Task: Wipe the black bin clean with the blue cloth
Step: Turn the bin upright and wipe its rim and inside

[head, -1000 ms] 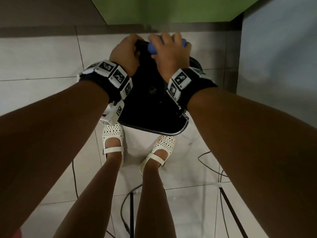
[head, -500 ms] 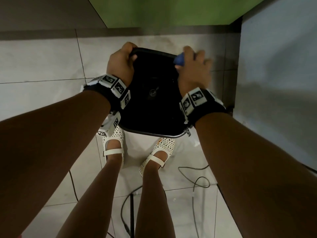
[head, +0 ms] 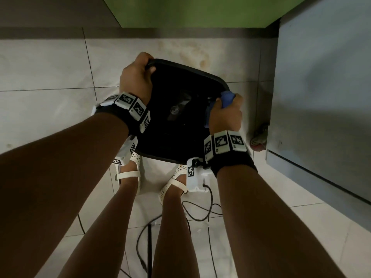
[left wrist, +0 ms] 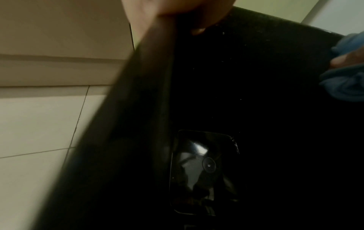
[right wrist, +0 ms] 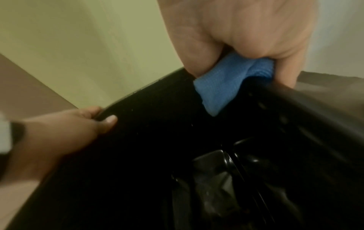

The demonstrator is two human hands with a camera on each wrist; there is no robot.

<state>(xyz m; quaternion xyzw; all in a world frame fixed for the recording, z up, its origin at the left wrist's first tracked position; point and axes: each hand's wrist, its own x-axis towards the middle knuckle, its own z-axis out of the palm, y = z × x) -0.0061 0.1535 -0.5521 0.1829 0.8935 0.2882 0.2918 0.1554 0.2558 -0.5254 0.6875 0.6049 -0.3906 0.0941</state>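
A: Where's the black bin [head: 180, 109] rn?

B: Held up off the floor [head: 50, 73] in front of the legs, mouth facing the person, prob so the inside's reachable.

A: Left hand [head: 136, 79]?

B: Curled over the rim at approx 11 o'clock, thumb inside. Steadies the bin, I'd say.

A: Right hand [head: 226, 115]?

B: Fist closed round the bunched blue cloth [head: 226, 99], pressed on the rim at approx 3 o'clock, w/ a bit hanging inside. Looks like rim wiping.

The black bin [head: 186, 81] looks like smooth plastic, glossy at its base. The blue cloth [right wrist: 226, 87] on its rim is soft, finely woven, matt. Glazed floor tiles [head: 50, 109] lie beneath it.
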